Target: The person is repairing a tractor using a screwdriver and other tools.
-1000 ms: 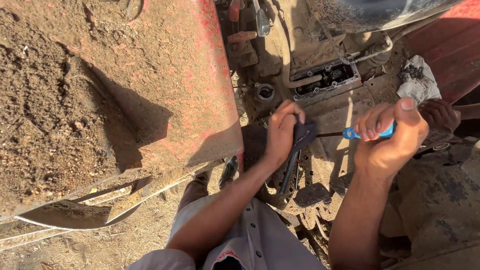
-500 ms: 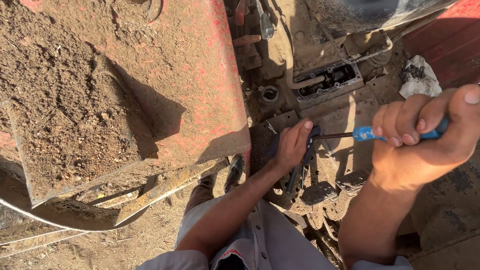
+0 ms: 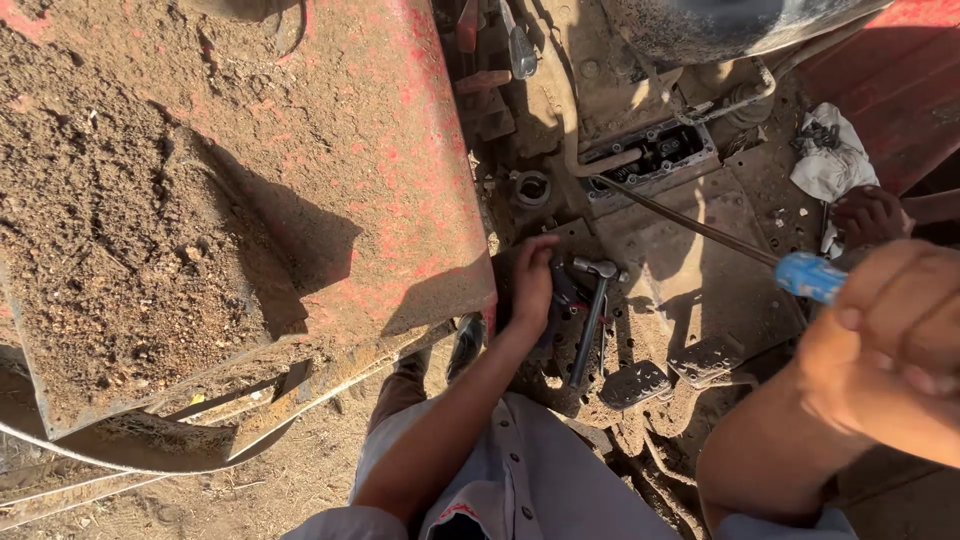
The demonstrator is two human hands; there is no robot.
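Your left hand [image 3: 532, 283] rests flat, fingers loosely spread and gripping nothing, on the dirt-caked metal just left of the hammer [image 3: 592, 312], which lies with its steel head up and its dark handle running down toward your lap. Your right hand [image 3: 895, 340] is well to the right of the hammer and close to the camera, curled tight around the blue handle of a screwdriver [image 3: 812, 276]; its long thin shaft slants up and left, above the hammer, to the open valve housing [image 3: 650, 155]. A round threaded opening [image 3: 531, 187] sits above the hammer, just left of that housing. The big red fender [image 3: 330, 150], crusted with soil, fills everything left of the hammer. Far right of it, another person's hand [image 3: 868, 215] sits below a white rag [image 3: 830, 155].
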